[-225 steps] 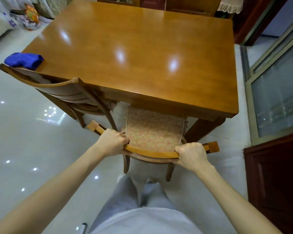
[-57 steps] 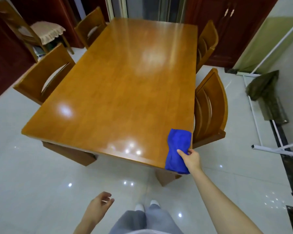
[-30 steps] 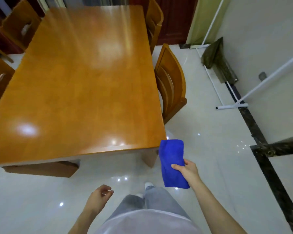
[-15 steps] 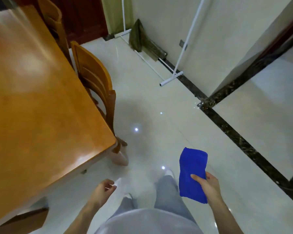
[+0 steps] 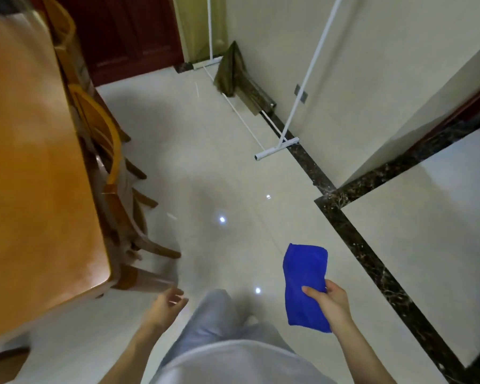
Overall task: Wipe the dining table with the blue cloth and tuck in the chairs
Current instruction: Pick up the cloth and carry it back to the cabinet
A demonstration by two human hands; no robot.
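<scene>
The folded blue cloth (image 5: 305,284) hangs in the air over the pale floor, pinched by my right hand (image 5: 330,303) at lower right. My left hand (image 5: 165,304) hangs loose and holds nothing, fingers slightly apart, near the table's corner. The glossy wooden dining table (image 5: 31,173) fills the left side. A wooden chair (image 5: 103,139) stands pushed in along its right edge, and a second chair (image 5: 61,26) shows further back, blurred.
A white pole stand (image 5: 277,149) rests on the floor by the cream wall. A dark olive cloth (image 5: 230,67) hangs on its far rail. Dark marble strips (image 5: 372,261) cross the tiled floor. A dark red door (image 5: 128,37) is at the back.
My right hand lifted the blue cloth off the table corner and carried it away. The view has swung right, so the table now sits at the left.
</scene>
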